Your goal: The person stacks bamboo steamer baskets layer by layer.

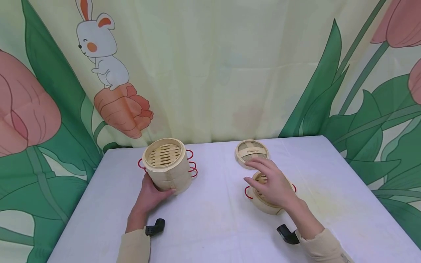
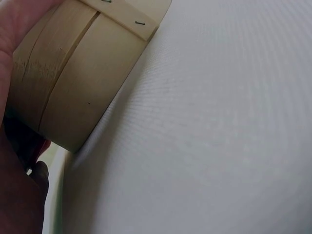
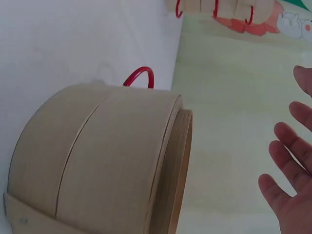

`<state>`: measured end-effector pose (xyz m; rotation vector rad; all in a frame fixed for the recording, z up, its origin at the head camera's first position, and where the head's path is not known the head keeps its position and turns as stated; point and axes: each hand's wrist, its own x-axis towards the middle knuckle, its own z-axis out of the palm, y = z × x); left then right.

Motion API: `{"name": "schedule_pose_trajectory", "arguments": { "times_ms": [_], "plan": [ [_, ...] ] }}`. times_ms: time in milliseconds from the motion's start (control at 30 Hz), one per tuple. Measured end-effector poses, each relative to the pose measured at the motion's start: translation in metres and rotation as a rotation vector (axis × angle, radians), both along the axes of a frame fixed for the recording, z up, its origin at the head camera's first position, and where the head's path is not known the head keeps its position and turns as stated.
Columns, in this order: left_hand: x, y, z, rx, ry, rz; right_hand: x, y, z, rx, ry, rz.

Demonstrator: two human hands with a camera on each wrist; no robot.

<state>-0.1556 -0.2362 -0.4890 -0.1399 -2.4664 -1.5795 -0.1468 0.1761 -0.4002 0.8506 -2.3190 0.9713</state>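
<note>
A stack of bamboo steamer baskets (image 1: 172,179) with red loop handles stands at the left of the table, its slatted top facing up. My left hand (image 1: 149,195) grips its lower part, thumb along the front and fingers around the left side, partly hidden. In the left wrist view the bamboo wall (image 2: 92,83) is close to the cloth. Over a single bamboo steamer basket (image 1: 268,209) on the right hovers my right hand (image 1: 273,182), fingers apart and holding nothing. The right wrist view shows this basket's side (image 3: 112,151) and a red handle (image 3: 144,70), with the fingers clear of it.
A round woven bamboo lid (image 1: 253,150) with a strip handle lies behind the single basket. White cloth (image 1: 217,219) covers the table. A printed curtain (image 1: 217,73) hangs along its back edge. Both wrists carry small black devices (image 1: 156,227).
</note>
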Motion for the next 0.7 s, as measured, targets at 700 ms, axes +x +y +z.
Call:
{"name": "schedule_pose_trajectory", "arguments": {
  "times_ms": [700],
  "plan": [
    [0.016, 0.014, 0.036, 0.067, 0.073, -0.054, 0.018, 0.053, -0.011, 0.061, -0.099, -0.08]
  ]
}}
